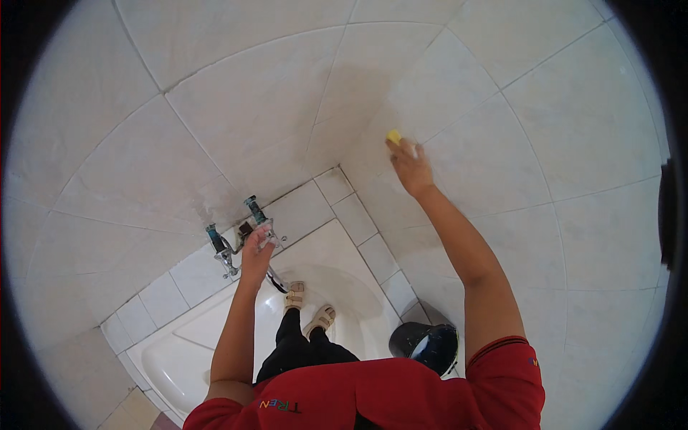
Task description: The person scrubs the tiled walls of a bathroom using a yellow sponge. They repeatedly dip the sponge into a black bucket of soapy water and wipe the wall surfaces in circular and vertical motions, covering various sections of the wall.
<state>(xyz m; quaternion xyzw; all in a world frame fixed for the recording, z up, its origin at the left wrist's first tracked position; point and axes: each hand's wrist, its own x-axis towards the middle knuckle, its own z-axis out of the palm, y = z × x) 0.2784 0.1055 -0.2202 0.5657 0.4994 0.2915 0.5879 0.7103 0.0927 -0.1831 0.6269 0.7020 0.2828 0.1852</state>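
A small yellow sponge [394, 137] is pressed to the tiled wall [467, 156] under the fingertips of my right hand [413, 169], right of the wall corner. My left hand [258, 250] grips the right side of a wall-mounted bath mixer tap [226, 258], around its chrome handle. The tap's two wall fittings look green and corroded. Its spout [277, 282] reaches over the white bathtub [371, 301], in which both my feet stand in beige sandals [322, 318].
A black bucket [424, 344] with liquid stands at the tub's right edge. A tiled ledge [193, 279] runs between tub and walls. A dark object [666, 215] shows at the far right rim of the view.
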